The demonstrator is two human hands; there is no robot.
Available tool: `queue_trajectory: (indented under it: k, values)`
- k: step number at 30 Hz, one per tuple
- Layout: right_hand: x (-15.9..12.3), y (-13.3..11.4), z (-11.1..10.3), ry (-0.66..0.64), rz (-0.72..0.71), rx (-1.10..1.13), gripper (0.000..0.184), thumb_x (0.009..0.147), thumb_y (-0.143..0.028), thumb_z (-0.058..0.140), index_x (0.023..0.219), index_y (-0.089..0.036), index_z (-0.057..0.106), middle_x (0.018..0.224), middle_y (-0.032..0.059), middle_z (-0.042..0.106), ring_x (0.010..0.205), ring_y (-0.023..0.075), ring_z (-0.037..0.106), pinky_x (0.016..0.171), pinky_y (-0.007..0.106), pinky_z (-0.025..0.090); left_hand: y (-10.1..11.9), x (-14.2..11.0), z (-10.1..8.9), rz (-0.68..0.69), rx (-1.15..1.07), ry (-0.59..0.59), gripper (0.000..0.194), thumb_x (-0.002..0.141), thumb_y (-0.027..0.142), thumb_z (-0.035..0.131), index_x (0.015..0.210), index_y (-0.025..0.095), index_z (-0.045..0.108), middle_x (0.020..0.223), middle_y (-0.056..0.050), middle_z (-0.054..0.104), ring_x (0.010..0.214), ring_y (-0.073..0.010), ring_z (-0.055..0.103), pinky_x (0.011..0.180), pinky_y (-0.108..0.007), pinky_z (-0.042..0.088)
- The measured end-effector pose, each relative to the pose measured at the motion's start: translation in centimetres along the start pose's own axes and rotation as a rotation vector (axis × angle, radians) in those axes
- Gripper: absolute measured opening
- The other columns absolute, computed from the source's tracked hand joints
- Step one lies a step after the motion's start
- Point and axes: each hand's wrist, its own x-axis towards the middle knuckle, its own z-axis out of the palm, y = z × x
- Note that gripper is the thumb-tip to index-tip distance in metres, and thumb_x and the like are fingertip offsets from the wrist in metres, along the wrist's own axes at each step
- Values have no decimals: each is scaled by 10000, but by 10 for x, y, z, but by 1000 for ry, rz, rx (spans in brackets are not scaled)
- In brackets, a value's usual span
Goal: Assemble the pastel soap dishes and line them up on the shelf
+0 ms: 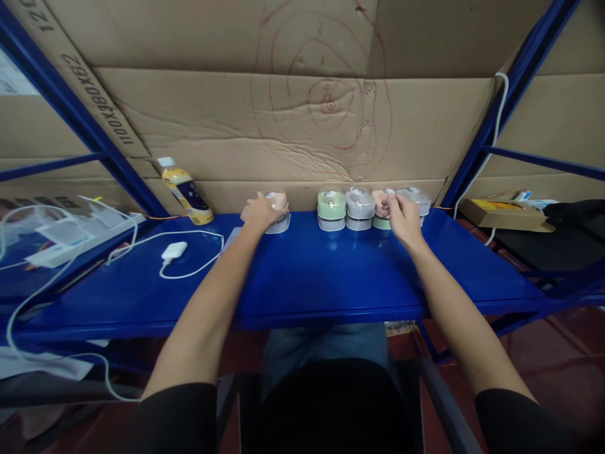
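Note:
My left hand (261, 212) is at the left side of a two-high stack of small lidded plastic boxes (280, 222), peach above grey. Its thumb lies toward the stack's front, and some fingers are hidden. My right hand (401, 215) has thumb and fingers bent together against another stack, with a peach box (378, 200) over a green one (380, 222). Between the hands stand a green-topped stack (331, 205) and a grey stack (358, 205). Partly behind my right hand is one more grey stack (416, 198).
A drink bottle (188, 192) leans against the cardboard wall (198, 126) at the back left. A white charger (174, 251) with its cable lies on the blue table (307, 277). Blue frame posts rise on both sides; an open carton (505, 214) sits off the right end.

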Motion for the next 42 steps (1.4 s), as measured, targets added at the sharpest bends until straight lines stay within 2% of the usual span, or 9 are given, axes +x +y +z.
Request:
queue_trajectory:
  k: [9, 12, 15, 18, 21, 25, 32, 37, 42]
  values:
    - [-3, -5, -1, -51, -6, 34, 459, 1026, -653, 548, 841, -255, 684, 889, 84, 754, 861, 266, 719, 863, 469, 619, -9, -45, -21, 268, -196, 201, 883, 798, 483, 866, 1555, 200, 512, 1444, -254, 604, 1294, -505, 685, 1101, -630, 557]
    - [-14, -20, 3, -217, -151, 106, 517, 898, -715, 731, 1116, -246, 739, 1161, 123, 789, 1079, 318, 745, 974, 510, 617, -9, -82, -28, 610, -275, 51, 908, 746, 444, 892, 1554, 258, 523, 1496, -168, 624, 1404, -456, 621, 1185, -604, 516]
    - [-31, -36, 13, -511, -351, 136, 986, 699, -739, 917, 1502, -249, 620, 1584, 169, 624, 1500, 412, 556, 1239, 591, 473, -9, -113, -17, 944, -401, -227, 1026, 686, 429, 924, 1590, 224, 483, 1597, -179, 589, 1468, -435, 583, 1242, -600, 472]
    - [-48, -49, 24, -783, -374, 76, 1274, 614, -712, 981, 1683, -274, 445, 1655, 173, 569, 1553, 448, 507, 1267, 613, 444, -9, -132, 5, 1089, -521, -453, 1128, 685, 396, 923, 1662, 223, 387, 1599, -198, 592, 1456, -439, 610, 1200, -600, 517]
    - [-56, -53, 29, -910, -316, 23, 1249, 688, -679, 949, 1727, -294, 373, 1544, 160, 671, 1400, 429, 657, 1146, 586, 555, -14, -135, 23, 1060, -612, -539, 1175, 709, 420, 925, 1690, 228, 308, 1557, -215, 616, 1416, -427, 648, 1160, -611, 548]
    - [-43, -44, 16, -809, -310, 35, 980, 771, -643, 886, 1606, -253, 551, 1509, 151, 699, 1358, 408, 685, 1166, 583, 541, -25, -129, 28, 999, -647, -524, 1204, 702, 460, 949, 1692, 200, 315, 1524, -229, 623, 1399, -406, 655, 1162, -596, 550]
    - [-4, 2, -21, -682, -33, -192, 701, 811, -684, 842, 1328, -223, 736, 1258, 146, 803, 1110, 384, 773, 999, 581, 620, -29, -128, 21, 1171, -527, -478, 398, 974, 451, 711, 1316, 271, 809, 1445, -146, 664, 1417, -336, 620, 1242, -598, 481]
    - [3, 15, -24, -710, 7, -249, 569, 828, -706, 823, 1158, -244, 784, 1181, 124, 824, 1094, 376, 779, 997, 574, 618, -29, -122, 19, 1130, -552, -365, 410, 1043, 498, 602, 1270, 241, 826, 1412, -145, 671, 1407, -322, 614, 1250, -548, 482]
    - [0, 21, -20, -815, 56, -292, 679, 705, -684, 925, 1207, -248, 787, 1189, 110, 836, 1046, 355, 802, 945, 513, 648, -46, -101, 16, 901, -477, -238, 562, 1027, 623, 566, 1340, 205, 772, 1414, -162, 654, 1363, -351, 650, 1265, -580, 453]
